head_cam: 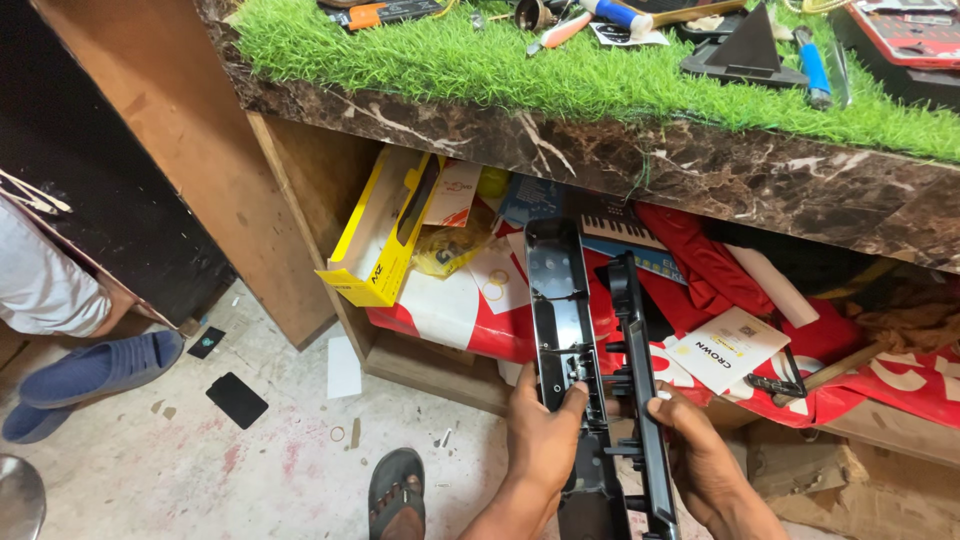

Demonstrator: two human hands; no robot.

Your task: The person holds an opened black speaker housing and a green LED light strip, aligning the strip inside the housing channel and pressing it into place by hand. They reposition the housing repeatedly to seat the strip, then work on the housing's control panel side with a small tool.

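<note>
I hold two long black plastic housing halves upright below a counter. My left hand grips the wider half, its thumb pressing near small clips on the inner face. My right hand holds the narrower half, which stands edge-on with tabs pointing at the other piece. The two halves meet at the bottom, between my hands, and spread apart toward the top.
A marble-edged counter topped with green artificial turf carries tools. The shelf below holds a yellow box, red-and-white bags, a small keyboard and a booklet. My sandalled foot rests on the floor. Another person's blue slippers are at left.
</note>
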